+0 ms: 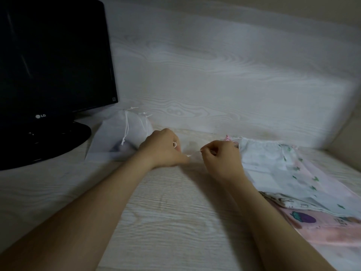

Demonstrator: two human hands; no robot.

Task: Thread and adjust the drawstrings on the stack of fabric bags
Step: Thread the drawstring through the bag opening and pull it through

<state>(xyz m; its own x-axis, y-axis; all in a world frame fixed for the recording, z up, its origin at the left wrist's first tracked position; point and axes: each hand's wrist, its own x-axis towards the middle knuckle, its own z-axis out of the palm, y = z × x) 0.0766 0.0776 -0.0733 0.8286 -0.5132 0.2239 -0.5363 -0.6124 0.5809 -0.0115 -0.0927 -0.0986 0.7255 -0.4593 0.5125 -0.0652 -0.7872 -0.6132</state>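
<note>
adjusting: left hand (pixel 164 148) and right hand (pixel 221 156) pinch a drawstring (pixel 193 153) taut, fingers curled (bag stack (pixel 273 169) at right edge of desk (pixel 175 212)); next, likely knotting.

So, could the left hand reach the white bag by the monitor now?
Probably yes: the white bag lies just beside the left hand, nothing between them, though that hand is pinching a string.

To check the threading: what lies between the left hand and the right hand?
In the head view, a thin white drawstring runs from the left hand to the right hand, above the table.
</note>
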